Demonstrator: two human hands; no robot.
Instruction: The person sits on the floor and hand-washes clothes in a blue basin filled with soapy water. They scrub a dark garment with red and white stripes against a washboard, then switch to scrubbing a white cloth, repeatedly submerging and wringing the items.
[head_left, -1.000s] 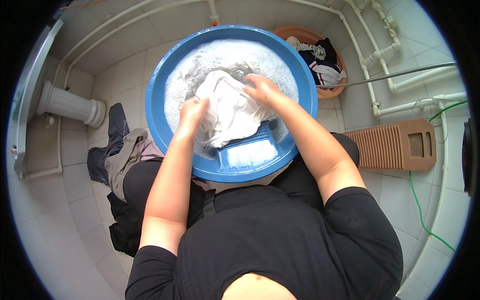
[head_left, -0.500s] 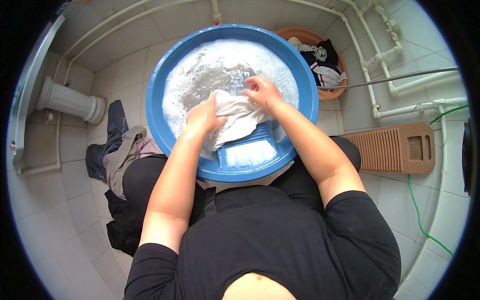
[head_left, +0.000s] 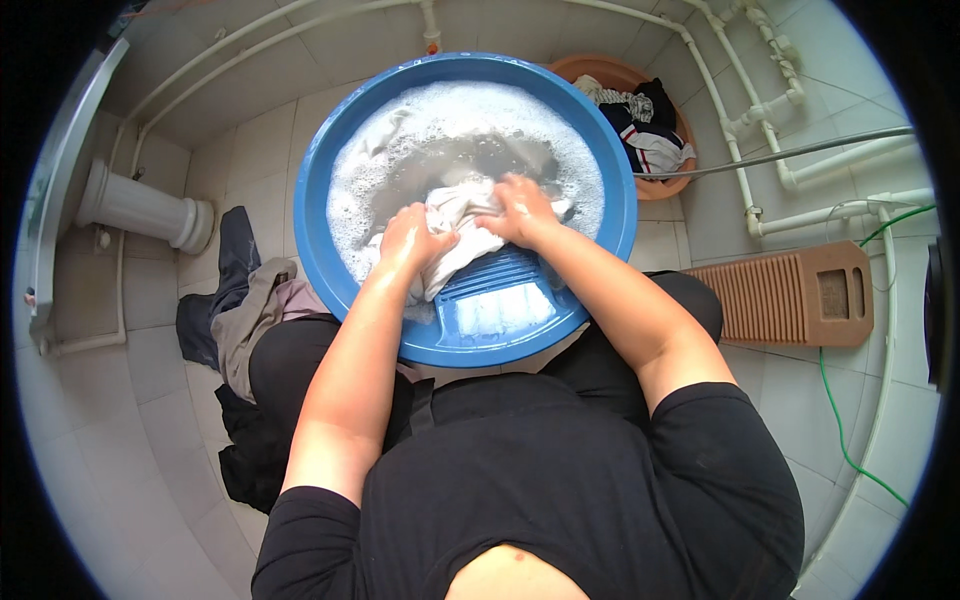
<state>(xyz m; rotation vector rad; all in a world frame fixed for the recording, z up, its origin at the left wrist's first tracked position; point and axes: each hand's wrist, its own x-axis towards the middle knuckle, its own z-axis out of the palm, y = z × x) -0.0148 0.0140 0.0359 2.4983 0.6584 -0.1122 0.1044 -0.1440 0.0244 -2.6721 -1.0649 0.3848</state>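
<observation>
At far left a white pedestal base (head_left: pixel 140 208) stands on the tiled floor (head_left: pixel 130 400), with a heap of dark and beige clothes (head_left: pixel 240 320) lying just right of it, beside the person's knee. Centre: a round blue basin (head_left: pixel 320 150) holds soapy, foaming water (head_left: pixel 440 130), and a blue ribbed washboard (head_left: pixel 500 290) leans on its near rim. A wet white garment (head_left: pixel 455 225) lies bunched on the far end of the washboard, partly in the suds. The left hand (head_left: pixel 410 240) is closed over the garment's left part, fingers curled into the cloth. The right hand (head_left: pixel 525 210) presses on the garment's right part, its grip also closed on the cloth. Far right of the basin, touching its rim, a brown tub (head_left: pixel 610 72) holds mixed laundry (head_left: pixel 640 125). At right, a brown wooden washboard (head_left: pixel 790 295) lies on the floor below white pipes (head_left: pixel 760 110), with a green hose (head_left: pixel 830 400) near it.
</observation>
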